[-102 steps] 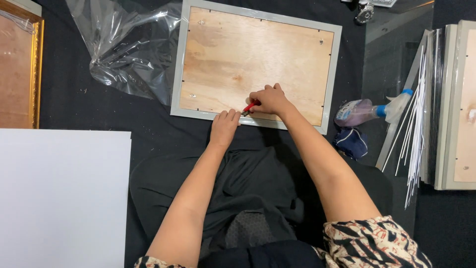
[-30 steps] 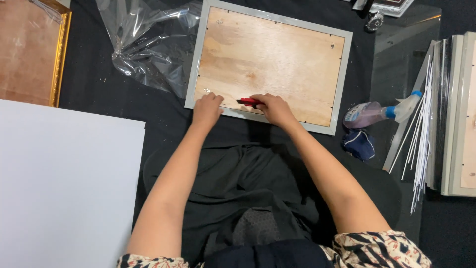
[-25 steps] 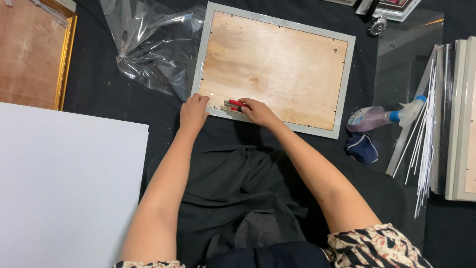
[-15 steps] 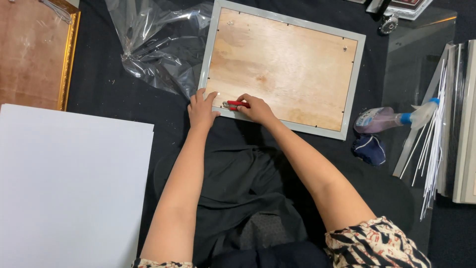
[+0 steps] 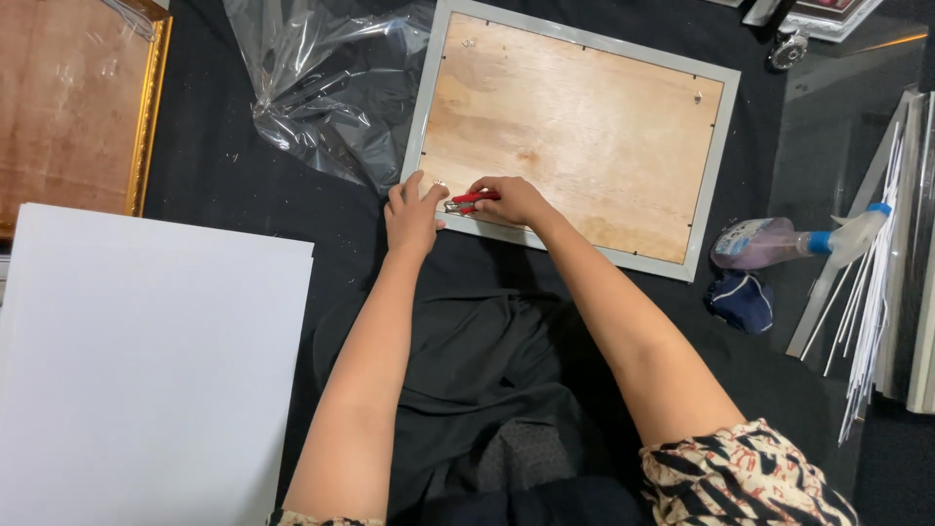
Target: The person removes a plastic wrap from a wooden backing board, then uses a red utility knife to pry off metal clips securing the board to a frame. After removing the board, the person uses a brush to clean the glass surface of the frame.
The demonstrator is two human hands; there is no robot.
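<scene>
Pliers (image 5: 472,202), red-handled, gripped in closed right hand (image 5: 513,200) at near edge of grey picture frame (image 5: 575,127); left hand (image 5: 413,216) pressed flat beside, fingers spread on frame rim; crumpled clear plastic (image 5: 326,93) beyond, spray bottle (image 5: 779,242) right

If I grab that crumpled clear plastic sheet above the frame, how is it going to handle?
The clear plastic sheet lies creased and bunched on the black cloth, so it is probably floppy and would sag from wherever it is gripped. It looks thin and see-through, so likely very light. Its glossy surface hints that it may slip between fingers.
</scene>
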